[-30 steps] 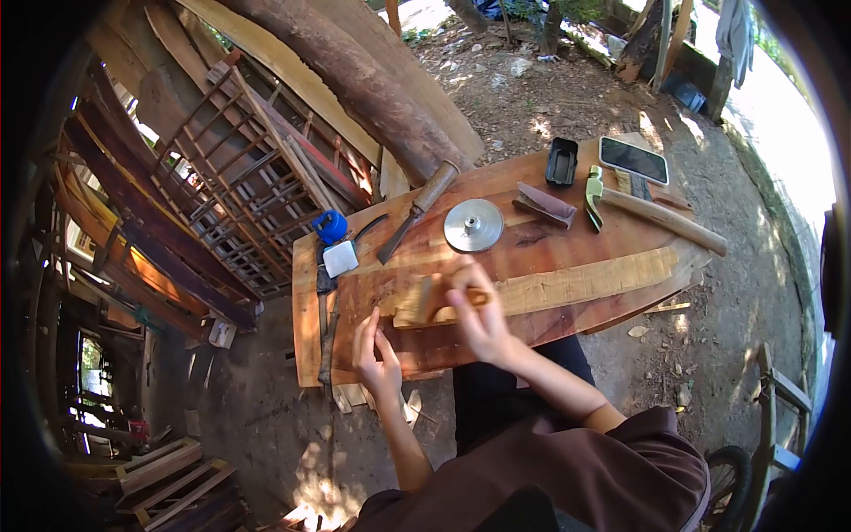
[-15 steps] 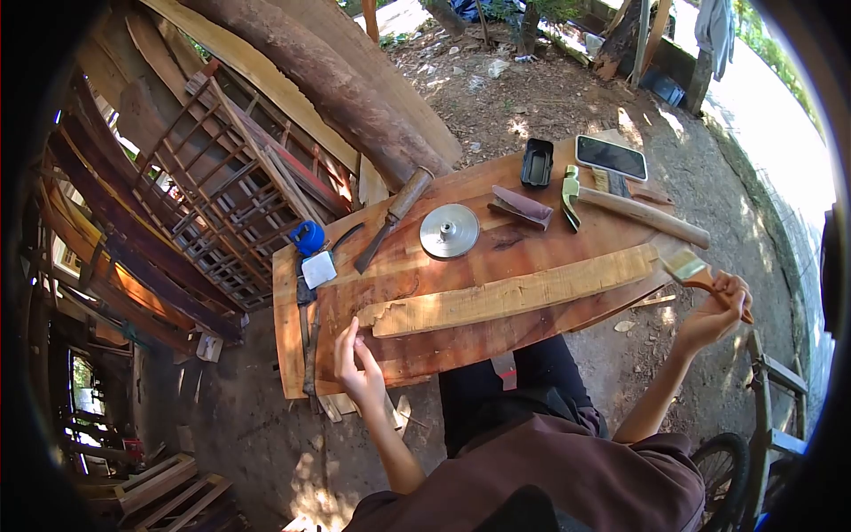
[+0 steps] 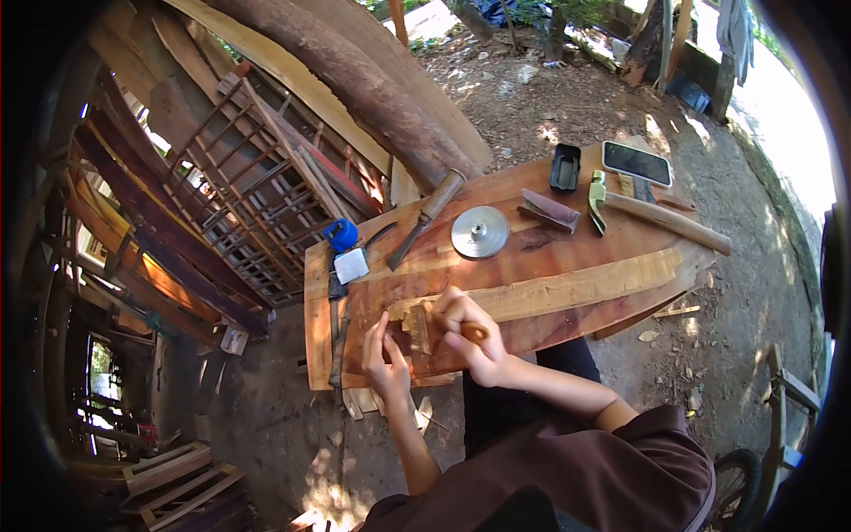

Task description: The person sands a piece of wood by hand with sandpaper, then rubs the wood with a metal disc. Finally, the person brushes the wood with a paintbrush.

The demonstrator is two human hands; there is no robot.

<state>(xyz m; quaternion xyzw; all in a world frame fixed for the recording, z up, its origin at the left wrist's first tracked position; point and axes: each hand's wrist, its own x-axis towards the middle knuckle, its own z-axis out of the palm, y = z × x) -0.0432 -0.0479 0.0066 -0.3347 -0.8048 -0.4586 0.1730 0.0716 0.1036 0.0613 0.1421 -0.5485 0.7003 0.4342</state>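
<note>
A long pale wooden board (image 3: 576, 288) lies lengthwise on the tabletop (image 3: 355, 306), its left end notched. My right hand (image 3: 472, 341) is wrapped round the handle of a paintbrush (image 3: 418, 330), whose head is over the board's notched left end. The handle's tip sticks out beside my thumb. Just left of the brush, my left hand (image 3: 387, 365) stands with fingers stretched upward and apart, close to the board's end and holding nothing.
Behind the board lie a metal disc (image 3: 480, 232), a chisel (image 3: 429, 217), folded sandpaper (image 3: 550, 211), a black tray (image 3: 565, 168), a phone (image 3: 636, 163) and a hammer (image 3: 660, 215). A blue container (image 3: 340, 234) and a white block (image 3: 351, 265) are at the left. Wood leans behind.
My right hand has swung the paintbrush from beyond the board's right end across to its left end. My left hand stays beside that end. The view has shifted slightly.
</note>
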